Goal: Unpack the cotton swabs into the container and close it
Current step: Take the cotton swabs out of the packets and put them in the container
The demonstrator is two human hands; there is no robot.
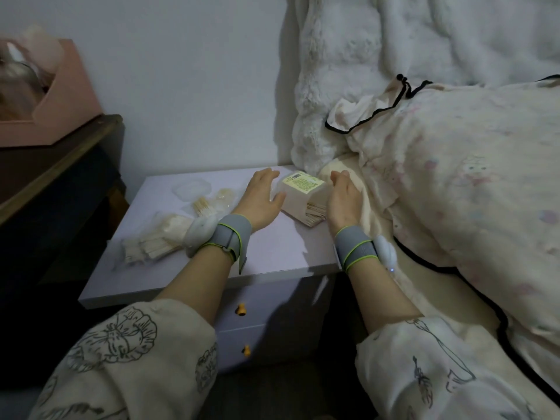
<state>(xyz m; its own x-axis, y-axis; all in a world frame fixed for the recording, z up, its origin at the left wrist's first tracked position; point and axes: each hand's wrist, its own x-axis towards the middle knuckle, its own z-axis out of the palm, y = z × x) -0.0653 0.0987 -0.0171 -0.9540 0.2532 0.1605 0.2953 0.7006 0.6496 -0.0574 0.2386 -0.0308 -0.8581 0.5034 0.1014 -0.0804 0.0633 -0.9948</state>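
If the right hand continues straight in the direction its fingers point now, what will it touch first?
The right hand points away from the person, along the right side of the pack of cotton swabs. Straight ahead, it would probably meet the fluffy white blanket hanging at the nightstand's back corner, though depth is uncertain.

Smooth matt lilac nightstand top (272, 256), clear glossy plastic swab packet (157, 244), fluffy white blanket (348, 71), wooden dresser edge (60, 165)

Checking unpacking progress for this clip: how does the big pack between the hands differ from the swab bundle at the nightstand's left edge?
The big pack is a tall block with a yellow label on top; the bundle is low and flat, with no label visible. The left hand and right hand flank the pack; nothing touches the bundle. The pack sits by the bed, the bundle at the opposite edge. Both show pale sticks and lie on the nightstand.
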